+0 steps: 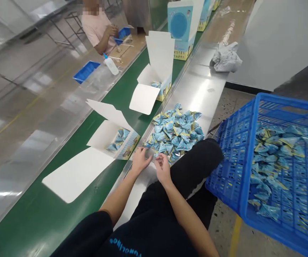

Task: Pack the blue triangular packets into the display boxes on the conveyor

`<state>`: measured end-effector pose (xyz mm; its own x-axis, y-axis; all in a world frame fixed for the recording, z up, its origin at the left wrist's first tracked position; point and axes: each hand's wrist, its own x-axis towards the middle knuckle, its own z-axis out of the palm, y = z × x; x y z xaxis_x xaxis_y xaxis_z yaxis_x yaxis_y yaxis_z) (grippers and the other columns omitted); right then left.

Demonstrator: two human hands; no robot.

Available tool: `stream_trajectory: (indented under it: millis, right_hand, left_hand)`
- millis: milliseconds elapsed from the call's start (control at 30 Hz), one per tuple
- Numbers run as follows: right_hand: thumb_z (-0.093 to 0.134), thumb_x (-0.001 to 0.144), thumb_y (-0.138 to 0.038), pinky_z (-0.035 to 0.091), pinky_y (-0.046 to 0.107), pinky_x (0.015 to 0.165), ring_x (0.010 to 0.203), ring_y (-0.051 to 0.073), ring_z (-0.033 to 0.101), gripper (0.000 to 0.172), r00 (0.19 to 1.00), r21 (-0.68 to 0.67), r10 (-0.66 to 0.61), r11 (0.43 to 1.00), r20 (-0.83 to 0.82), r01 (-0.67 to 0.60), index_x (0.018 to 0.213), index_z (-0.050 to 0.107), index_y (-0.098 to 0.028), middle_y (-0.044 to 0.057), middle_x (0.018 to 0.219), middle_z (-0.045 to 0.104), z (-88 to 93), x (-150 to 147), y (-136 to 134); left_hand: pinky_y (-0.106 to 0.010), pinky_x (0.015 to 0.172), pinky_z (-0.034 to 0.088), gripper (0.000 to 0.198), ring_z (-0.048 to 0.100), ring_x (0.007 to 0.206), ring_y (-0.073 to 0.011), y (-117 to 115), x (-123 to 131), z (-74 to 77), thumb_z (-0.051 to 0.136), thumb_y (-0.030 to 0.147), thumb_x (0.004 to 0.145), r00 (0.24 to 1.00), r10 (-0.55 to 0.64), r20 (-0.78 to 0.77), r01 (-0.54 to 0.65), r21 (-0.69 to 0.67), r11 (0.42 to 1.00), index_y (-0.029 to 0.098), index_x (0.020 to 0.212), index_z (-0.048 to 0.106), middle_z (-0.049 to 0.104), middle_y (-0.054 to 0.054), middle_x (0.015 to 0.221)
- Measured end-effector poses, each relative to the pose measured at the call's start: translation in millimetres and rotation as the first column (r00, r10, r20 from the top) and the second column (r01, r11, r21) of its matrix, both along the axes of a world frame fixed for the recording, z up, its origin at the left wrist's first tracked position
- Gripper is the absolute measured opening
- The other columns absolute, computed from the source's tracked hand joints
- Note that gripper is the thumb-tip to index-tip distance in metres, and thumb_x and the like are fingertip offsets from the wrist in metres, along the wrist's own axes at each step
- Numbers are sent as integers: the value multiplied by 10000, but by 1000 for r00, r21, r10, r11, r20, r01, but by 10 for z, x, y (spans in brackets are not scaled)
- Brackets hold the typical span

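A heap of small blue-and-yellow triangular packets lies on the steel ledge in front of me. At its near left edge is my left hand, thumb and fingers apart, with no packet visible between them. My right hand is just beside it, fingers curled in at the heap's near edge. A bit of blue wrapper shows at those fingertips, apparently a packet, partly hidden. Left of my hands, an open carton with white flaps spread stands on the green belt, several packets inside.
Farther along the green belt stand another open carton with packets and taller blue cartons. A blue crate of packets is at my right. Striped cloth lies on the ledge. Across the belt, a person sits near a glue bottle.
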<state>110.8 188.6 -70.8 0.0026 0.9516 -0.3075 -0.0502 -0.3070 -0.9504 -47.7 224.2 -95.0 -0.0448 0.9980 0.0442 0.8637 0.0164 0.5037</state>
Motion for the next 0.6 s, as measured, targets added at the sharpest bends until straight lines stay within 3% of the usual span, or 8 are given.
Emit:
stream_trajectory:
  millis: [100,167,233,300,367,433,533,600]
  right_hand:
    - [487,864,-510,495,216,740,889,115,548,577,995,75,86,993,54,-90,1297,454,-130,124,1171,534,-25,67,-123]
    - [474,894,-478,507,220,755,912,119,552,576,984,73,163,983,70,-168,1352,426,-131,131,1203,517,-25,116,-177]
    - [457,929,-417,524,244,809,985,142,558,555,947,36,268,960,178,-278,1402,414,-130,144,1253,502,5,125,-190]
    - [465,951,-345,526,322,948,1150,206,533,518,809,-58,406,904,425,-423,1422,449,-130,168,1351,463,66,73,-165]
    - [507,950,-296,477,432,1068,1289,297,464,545,536,-214,524,817,662,-535,1471,465,-145,182,1500,354,139,-30,-105]
    - [546,949,-293,440,503,1101,1327,371,439,650,286,-371,585,750,759,-548,1570,396,-177,179,1617,180,190,-150,-11]
    - [538,969,-313,451,484,1080,1278,380,506,752,134,-514,635,715,760,-474,1652,258,-170,216,1648,23,168,-297,174]
    - [461,997,-273,481,441,1029,1248,354,548,698,109,-577,674,695,730,-429,1647,259,-121,275,1620,85,90,-358,291]
  left_hand:
    - [-568,1125,411,631,428,1394,-407,161,241,-288,702,371,805,989,145,-32,-148,-132,980,150,1378,556,456,-225,1466]
    - [-576,1160,373,674,347,1465,-414,337,259,-325,669,361,841,977,203,-67,-212,-190,959,151,1456,491,368,-227,1553]
    - [-525,1151,400,599,399,1442,-380,486,185,-298,615,317,879,984,146,-102,-171,-312,935,168,1447,495,382,-203,1552]
    - [-474,1089,456,480,508,1342,-349,534,69,-265,574,268,897,989,63,-133,-115,-436,893,182,1368,549,461,-186,1475]
    - [-451,1032,483,408,573,1247,-336,441,-48,-260,566,248,897,987,12,-160,-91,-497,863,180,1299,585,526,-178,1372]
    - [-442,1013,488,415,584,1228,-338,219,-145,-288,583,256,893,983,-8,-182,-88,-513,854,179,1300,587,546,-170,1330]
    - [-420,941,518,469,612,1196,-324,-216,-252,-353,592,273,907,976,-31,-214,-93,-546,833,208,1371,562,506,-165,1405]
    - [-410,889,531,451,640,1146,-315,-447,-303,-369,599,270,914,971,-53,-232,-94,-579,810,225,1362,581,506,-162,1407]
